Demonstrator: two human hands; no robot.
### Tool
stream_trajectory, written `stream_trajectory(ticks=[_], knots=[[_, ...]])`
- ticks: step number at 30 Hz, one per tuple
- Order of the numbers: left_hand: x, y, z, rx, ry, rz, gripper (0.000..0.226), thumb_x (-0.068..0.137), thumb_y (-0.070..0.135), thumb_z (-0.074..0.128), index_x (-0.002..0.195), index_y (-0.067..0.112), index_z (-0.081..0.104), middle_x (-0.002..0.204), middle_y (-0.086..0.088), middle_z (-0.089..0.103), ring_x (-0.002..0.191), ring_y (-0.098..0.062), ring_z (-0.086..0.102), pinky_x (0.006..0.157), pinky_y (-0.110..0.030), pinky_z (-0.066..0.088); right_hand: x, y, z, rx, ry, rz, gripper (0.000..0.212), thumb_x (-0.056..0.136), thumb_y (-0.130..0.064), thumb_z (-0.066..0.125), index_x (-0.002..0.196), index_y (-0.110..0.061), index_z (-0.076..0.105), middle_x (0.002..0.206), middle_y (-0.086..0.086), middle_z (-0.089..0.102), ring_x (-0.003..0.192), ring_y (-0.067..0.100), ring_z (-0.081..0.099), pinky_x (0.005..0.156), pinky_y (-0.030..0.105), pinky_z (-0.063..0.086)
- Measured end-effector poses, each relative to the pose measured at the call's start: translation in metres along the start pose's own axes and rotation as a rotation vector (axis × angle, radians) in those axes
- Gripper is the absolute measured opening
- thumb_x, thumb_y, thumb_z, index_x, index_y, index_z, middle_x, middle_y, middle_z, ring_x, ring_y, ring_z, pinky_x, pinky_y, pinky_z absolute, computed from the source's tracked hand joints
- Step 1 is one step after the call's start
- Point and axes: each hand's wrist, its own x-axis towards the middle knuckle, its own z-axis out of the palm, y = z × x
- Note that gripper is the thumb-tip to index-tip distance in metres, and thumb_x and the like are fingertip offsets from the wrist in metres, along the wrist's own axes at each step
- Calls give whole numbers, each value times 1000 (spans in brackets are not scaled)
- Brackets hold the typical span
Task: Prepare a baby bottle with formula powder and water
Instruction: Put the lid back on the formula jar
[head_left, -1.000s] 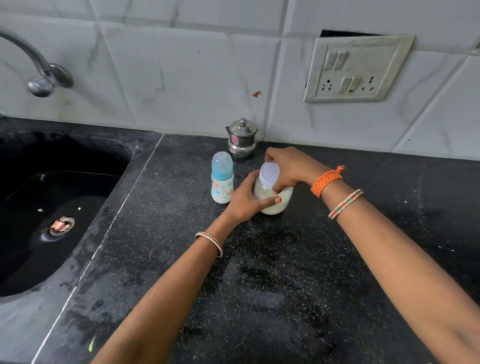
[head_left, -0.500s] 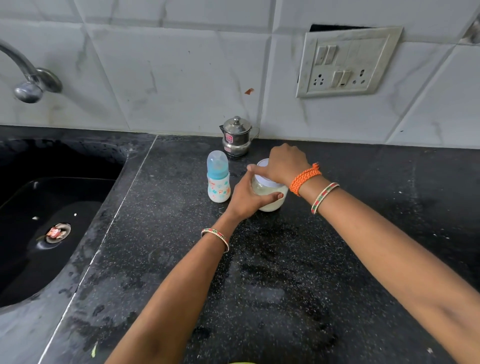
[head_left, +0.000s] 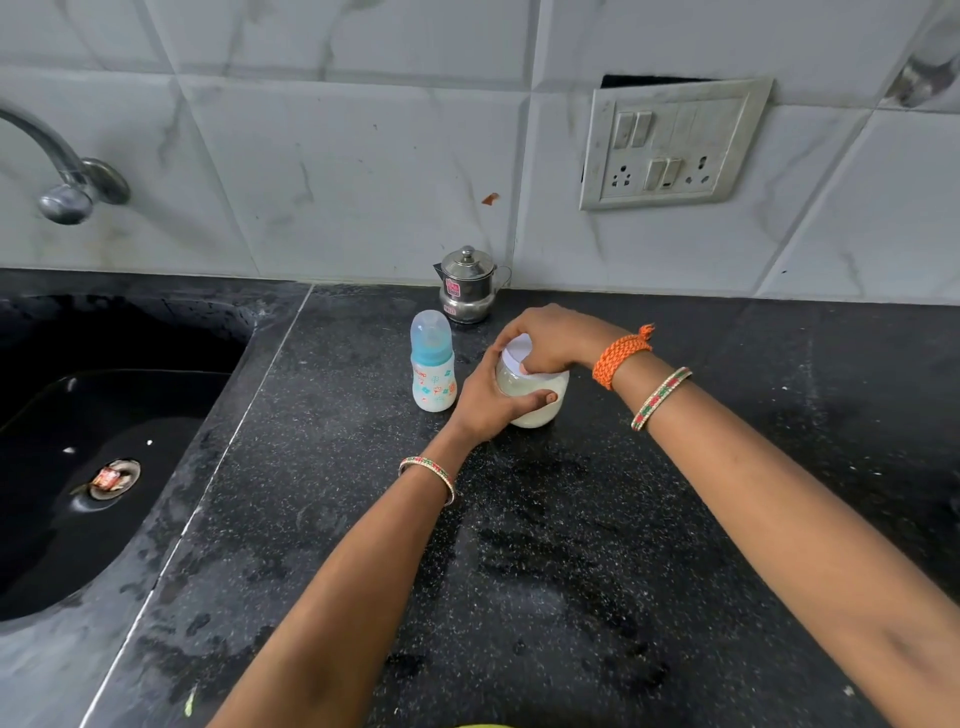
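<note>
A clear jar of pale formula powder (head_left: 540, 402) stands on the black counter (head_left: 545, 545). My left hand (head_left: 491, 400) grips the jar's body from the left. From above, my right hand (head_left: 545, 338) curls round the jar's white lid (head_left: 519, 351), which sits on the jar's mouth. Just left of the jar stands a baby bottle (head_left: 432, 364), upright, with a blue cap and a printed white body; neither hand touches it.
A small steel pot with a lid (head_left: 469, 286) stands against the tiled wall behind the bottle. A black sink (head_left: 93, 467) lies to the left, with a tap (head_left: 62, 171) above it. A switch and socket plate (head_left: 672, 143) is on the wall.
The lid, tilted up off the jar a second ago, now sits down on the jar under my right hand. My left hand has kept its grip on the jar.
</note>
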Motion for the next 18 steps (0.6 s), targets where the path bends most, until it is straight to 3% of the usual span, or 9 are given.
stream_trajectory(ticks=[3, 6, 10, 15, 18], knots=[[-1, -1, 0, -16, -6, -1, 98, 68, 27, 83, 145, 28, 22, 126, 12, 49, 115, -5, 47, 93, -18, 35, 1, -2, 1, -73, 46, 28, 53, 86, -6, 53, 132, -32, 54, 135, 9, 50, 110, 29, 57, 57, 24, 40], [-1, -2, 0, -19, -17, -7, 99, 68, 29, 83, 145, 28, 22, 124, 13, 50, 114, -5, 49, 95, -19, 37, 3, -4, 6, -151, 43, 25, 54, 87, -11, 53, 137, -31, 48, 133, 10, 52, 112, 30, 56, 73, 31, 44], [1, -6, -4, 3, -30, 3, 87, 62, 32, 85, 134, 30, 36, 128, 9, 56, 116, -8, 54, 102, -30, 43, 1, 12, 17, -231, -35, 12, 67, 86, -32, 57, 144, -43, 26, 131, 13, 41, 119, 40, 41, 89, 43, 42], [-1, -9, -7, 21, -24, 18, 80, 62, 34, 85, 130, 27, 43, 121, 9, 61, 111, -8, 58, 98, -33, 48, 0, 35, 28, -174, 121, -129, 61, 85, -53, 55, 140, -41, 31, 109, 9, 41, 97, 39, 57, 74, 34, 39], [-3, -10, -2, -3, 16, 29, 77, 63, 29, 84, 129, 26, 44, 119, 9, 62, 109, -5, 58, 96, -30, 48, 5, 38, 36, -277, 229, -131, 62, 85, -62, 47, 140, -39, 30, 117, 13, 49, 95, 39, 58, 76, 38, 40]])
